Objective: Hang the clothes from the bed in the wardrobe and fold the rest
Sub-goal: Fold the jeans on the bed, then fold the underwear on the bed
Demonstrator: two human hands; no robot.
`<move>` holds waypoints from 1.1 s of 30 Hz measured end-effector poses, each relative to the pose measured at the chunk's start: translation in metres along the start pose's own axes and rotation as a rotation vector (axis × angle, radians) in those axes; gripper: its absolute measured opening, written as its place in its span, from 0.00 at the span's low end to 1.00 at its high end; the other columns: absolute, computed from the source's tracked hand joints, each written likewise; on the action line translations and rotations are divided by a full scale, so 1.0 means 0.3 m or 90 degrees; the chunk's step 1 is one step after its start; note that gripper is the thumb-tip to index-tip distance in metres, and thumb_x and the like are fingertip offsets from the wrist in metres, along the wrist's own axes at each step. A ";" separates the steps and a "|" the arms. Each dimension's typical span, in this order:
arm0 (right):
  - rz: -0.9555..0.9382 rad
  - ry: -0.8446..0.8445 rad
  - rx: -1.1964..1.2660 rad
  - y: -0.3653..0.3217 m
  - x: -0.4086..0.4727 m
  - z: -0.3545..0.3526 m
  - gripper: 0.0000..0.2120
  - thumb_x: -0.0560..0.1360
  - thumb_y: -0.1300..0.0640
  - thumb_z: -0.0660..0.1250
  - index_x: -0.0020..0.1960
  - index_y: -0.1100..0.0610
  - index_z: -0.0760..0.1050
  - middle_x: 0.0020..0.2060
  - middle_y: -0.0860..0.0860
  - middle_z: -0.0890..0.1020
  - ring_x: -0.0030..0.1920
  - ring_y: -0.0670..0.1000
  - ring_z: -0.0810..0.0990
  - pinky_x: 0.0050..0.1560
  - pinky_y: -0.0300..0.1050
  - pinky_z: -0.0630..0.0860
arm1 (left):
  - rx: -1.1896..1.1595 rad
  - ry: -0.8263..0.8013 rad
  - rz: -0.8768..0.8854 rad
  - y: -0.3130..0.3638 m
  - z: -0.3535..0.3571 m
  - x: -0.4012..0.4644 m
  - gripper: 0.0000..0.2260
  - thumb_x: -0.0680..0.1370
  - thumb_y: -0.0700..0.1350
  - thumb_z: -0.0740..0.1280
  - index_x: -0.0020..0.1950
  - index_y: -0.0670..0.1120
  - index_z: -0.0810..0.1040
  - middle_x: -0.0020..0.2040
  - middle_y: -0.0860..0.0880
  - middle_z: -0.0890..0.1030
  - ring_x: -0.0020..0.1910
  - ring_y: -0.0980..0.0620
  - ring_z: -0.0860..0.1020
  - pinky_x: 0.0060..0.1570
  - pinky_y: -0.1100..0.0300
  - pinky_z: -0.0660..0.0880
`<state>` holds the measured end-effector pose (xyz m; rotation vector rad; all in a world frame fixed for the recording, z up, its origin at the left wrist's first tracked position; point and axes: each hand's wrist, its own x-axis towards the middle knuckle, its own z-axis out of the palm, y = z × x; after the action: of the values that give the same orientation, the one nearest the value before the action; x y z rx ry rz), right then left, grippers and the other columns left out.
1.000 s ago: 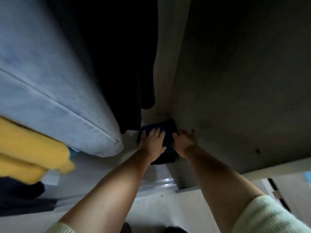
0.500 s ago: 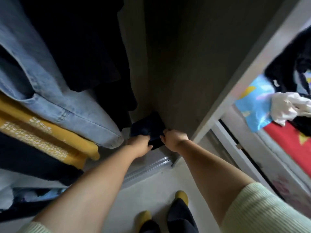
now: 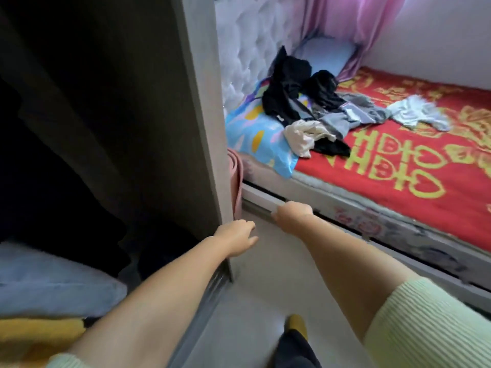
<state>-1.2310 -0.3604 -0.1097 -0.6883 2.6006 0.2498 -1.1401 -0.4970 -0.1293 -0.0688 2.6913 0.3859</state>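
While you're standing at the open wardrobe, here's how things sit:

Left hand: your left hand (image 3: 235, 236) is out in front of the wardrobe's side panel (image 3: 198, 128), fingers loosely curled, holding nothing.

Right hand: your right hand (image 3: 292, 212) is down by the bed frame (image 3: 385, 235), knuckles up and fingers tucked under, so you can't really tell if it's gripping anything.

Clothes pile: the clothes (image 3: 305, 102) are heaped near the head of the bed, partly on the blue patterned pillow (image 3: 260, 134). Black pieces on top, grey ones spilling right, a cream garment (image 3: 303, 135) at the front edge.

Stray piece: a pale grey-white garment (image 3: 417, 112) lies by itself on the red and gold bedspread (image 3: 398, 168), just right of the pile.

Wardrobe: the inside is dark. A blue denim piece (image 3: 53, 282) and a yellow one (image 3: 34, 333) show at lower left.

Other stuff: a pink rolled mat (image 3: 236, 181) stands between the wardrobe and the bed, and pink curtains (image 3: 345, 19) hang behind the headboard (image 3: 252, 43).
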 end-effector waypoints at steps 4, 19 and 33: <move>0.108 -0.001 0.052 0.179 -0.039 0.006 0.16 0.81 0.52 0.53 0.62 0.54 0.75 0.59 0.53 0.78 0.58 0.56 0.77 0.48 0.46 0.70 | 0.050 0.012 0.078 0.133 -0.061 0.106 0.19 0.80 0.55 0.58 0.68 0.47 0.69 0.64 0.46 0.73 0.62 0.45 0.73 0.58 0.52 0.71; 0.159 0.001 0.054 0.890 0.103 -0.087 0.13 0.82 0.57 0.52 0.59 0.58 0.73 0.54 0.53 0.79 0.49 0.56 0.78 0.42 0.48 0.73 | 0.081 0.008 0.109 0.629 -0.236 0.640 0.18 0.81 0.53 0.58 0.68 0.46 0.69 0.64 0.46 0.74 0.61 0.45 0.73 0.55 0.52 0.72; 0.130 -0.034 0.086 1.285 0.431 -0.134 0.16 0.83 0.50 0.50 0.58 0.59 0.71 0.46 0.54 0.77 0.42 0.55 0.75 0.35 0.47 0.72 | 0.051 -0.011 0.057 0.803 -0.329 1.079 0.19 0.81 0.53 0.58 0.70 0.46 0.68 0.66 0.46 0.72 0.63 0.45 0.72 0.59 0.49 0.72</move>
<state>-1.5418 -0.0952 -0.1093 -0.3649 2.6092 0.1490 -1.4998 -0.2900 -0.1144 0.0785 2.6959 0.3035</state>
